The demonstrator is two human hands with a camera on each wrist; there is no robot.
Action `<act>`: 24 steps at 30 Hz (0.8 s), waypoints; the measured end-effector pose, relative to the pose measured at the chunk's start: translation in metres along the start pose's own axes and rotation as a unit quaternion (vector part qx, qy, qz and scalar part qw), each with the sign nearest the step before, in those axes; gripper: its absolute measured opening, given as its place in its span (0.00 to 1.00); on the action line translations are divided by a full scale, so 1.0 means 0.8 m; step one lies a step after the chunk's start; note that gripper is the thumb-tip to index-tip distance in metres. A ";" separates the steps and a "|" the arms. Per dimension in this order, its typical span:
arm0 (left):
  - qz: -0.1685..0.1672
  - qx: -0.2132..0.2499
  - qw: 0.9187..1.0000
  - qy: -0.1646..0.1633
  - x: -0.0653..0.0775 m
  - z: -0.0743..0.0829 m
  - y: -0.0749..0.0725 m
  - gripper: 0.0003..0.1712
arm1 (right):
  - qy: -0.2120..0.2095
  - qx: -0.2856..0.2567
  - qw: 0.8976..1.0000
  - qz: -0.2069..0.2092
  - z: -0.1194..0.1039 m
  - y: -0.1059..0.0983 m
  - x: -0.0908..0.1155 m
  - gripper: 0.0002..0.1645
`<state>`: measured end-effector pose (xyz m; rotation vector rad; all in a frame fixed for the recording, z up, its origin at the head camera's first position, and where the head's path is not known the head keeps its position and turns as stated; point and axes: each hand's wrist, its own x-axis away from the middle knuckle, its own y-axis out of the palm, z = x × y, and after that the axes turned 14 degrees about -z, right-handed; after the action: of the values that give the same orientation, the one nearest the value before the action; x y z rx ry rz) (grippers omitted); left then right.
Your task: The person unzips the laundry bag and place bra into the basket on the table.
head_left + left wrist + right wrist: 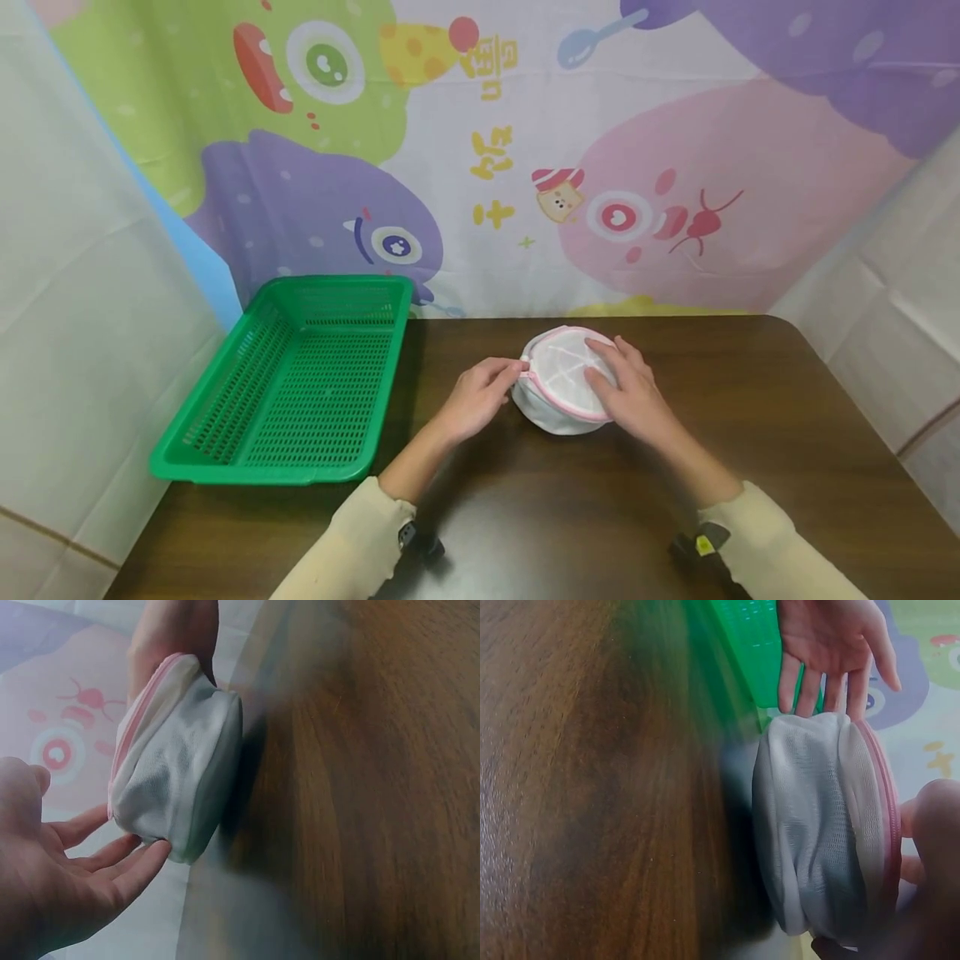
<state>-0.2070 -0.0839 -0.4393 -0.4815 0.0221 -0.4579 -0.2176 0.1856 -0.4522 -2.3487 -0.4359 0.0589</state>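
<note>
A round white mesh laundry bag [562, 423] with a pink zip around its lid sits on the brown table. Straight fingers of my left hand [480, 396] touch its left side near the zip pull [527, 374]. In the left wrist view, the thumb of this hand [67, 877] stands apart from the fingers. My right hand [630, 392] holds the bag's right side, thumb and forefinger on the lid, other fingers over the rim. The right wrist view has the bag's side [810, 825] loosely creased, with fingertips [909, 817] against the lid.
A green plastic basket [386, 392] with slotted walls stands on the left of the table [750, 417]. Behind the table hangs a curtain [480, 275] printed with cartoon creatures. Pale panels [67, 292] flank both sides.
</note>
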 end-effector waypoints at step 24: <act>0.008 -0.006 1.000 0.016 -0.012 0.000 0.003 0.26 | -0.051 0.024 0.997 0.057 0.029 0.025 0.008 0.40</act>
<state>-0.2143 -0.0780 -0.4413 -0.4851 0.0586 -0.4502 -0.2096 0.1897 -0.4825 -2.3286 -0.3446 0.2410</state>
